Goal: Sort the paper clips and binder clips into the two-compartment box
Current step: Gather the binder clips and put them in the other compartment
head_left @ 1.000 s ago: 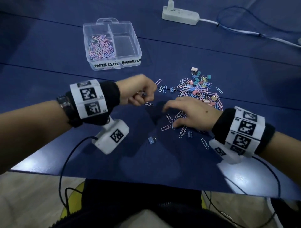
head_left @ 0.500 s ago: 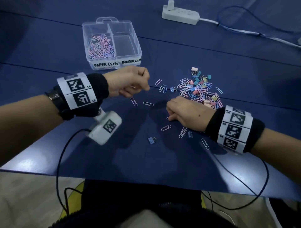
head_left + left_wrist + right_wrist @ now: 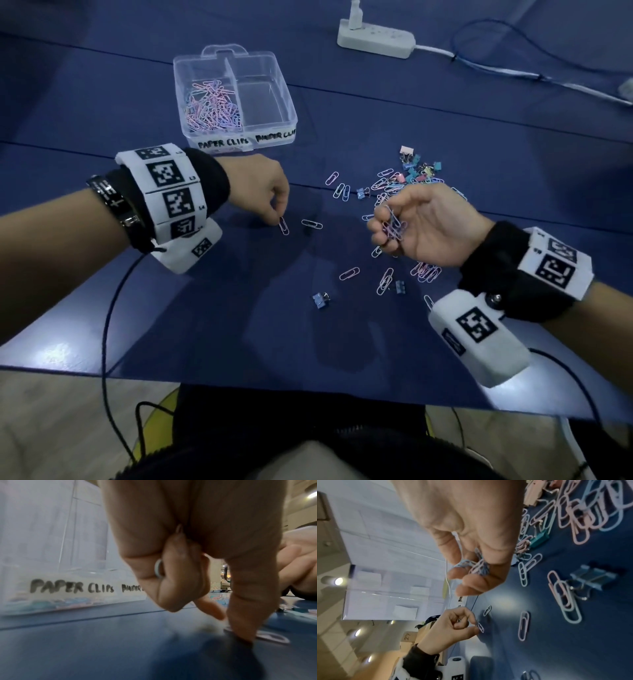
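Observation:
A clear two-compartment box [image 3: 289, 109] stands at the back left; its left part, labelled PAPER CLIPS, holds many pastel paper clips [image 3: 212, 109], and its right part looks bare. My left hand [image 3: 279, 217] reaches down, a fingertip touching a pink paper clip [image 3: 283, 225] on the table. Its curled fingers grip other clips [image 3: 158, 568]. My right hand [image 3: 387, 222] is turned palm up above the table and holds a bunch of paper clips [image 3: 394, 226]. A mixed pile of paper clips and binder clips [image 3: 407, 178] lies behind it.
Loose paper clips [image 3: 349, 273] and two blue binder clips [image 3: 321, 300] [image 3: 399, 286] lie on the blue table [image 3: 205, 325] near the front. A white power strip [image 3: 375, 39] with cables sits at the back. The table's front edge is close to my body.
My right hand has lifted off the table and turned palm up with a bunch of clips. My left hand has dropped from the air onto the pink clip.

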### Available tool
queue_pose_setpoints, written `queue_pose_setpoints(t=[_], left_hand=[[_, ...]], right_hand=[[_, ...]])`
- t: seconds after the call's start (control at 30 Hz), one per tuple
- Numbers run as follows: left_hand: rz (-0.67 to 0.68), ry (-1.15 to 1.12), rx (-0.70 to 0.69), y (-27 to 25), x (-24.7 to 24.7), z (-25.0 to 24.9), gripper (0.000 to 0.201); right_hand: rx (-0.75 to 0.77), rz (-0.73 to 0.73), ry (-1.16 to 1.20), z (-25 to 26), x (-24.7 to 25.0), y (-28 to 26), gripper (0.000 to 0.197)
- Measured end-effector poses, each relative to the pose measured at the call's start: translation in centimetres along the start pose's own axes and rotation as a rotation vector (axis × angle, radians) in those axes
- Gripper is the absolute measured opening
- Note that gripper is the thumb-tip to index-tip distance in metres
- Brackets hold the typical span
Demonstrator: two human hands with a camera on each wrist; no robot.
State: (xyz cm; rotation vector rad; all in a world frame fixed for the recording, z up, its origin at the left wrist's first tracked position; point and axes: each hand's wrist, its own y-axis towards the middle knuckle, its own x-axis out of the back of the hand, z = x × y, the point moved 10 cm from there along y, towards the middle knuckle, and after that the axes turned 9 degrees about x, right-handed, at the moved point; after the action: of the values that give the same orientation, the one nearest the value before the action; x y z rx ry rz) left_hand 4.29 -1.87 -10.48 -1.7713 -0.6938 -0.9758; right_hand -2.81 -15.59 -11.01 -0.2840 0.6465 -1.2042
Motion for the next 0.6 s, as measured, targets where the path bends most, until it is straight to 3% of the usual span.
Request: queue_pose_setpoints(t=[0.13, 0.33, 0.5, 0.6], left_hand=[[0.046, -0.125, -0.031, 0.0, -0.8, -0.8, 0.033], [0.020, -0.051, -0.052, 0.4, -0.7, -1.7, 0.008], [0.024, -0.161, -0.046, 0.4, -1.0, -1.8, 0.025], [0.011, -0.154, -0.063, 0.4, -0.9, -2.6, 0.030]], right_hand=[[0.014, 0.024, -0.280, -0.9, -0.2, 0.3, 0.025], [0.159, 0.049, -1.046, -0.8, -1.8, 0.5, 0.028], [0.251, 0.009, -1.130, 0.3, -2.1, 0.0, 0.037], [0.296, -0.010, -1.291, 0.8, -2.3, -0.7, 0.030]])
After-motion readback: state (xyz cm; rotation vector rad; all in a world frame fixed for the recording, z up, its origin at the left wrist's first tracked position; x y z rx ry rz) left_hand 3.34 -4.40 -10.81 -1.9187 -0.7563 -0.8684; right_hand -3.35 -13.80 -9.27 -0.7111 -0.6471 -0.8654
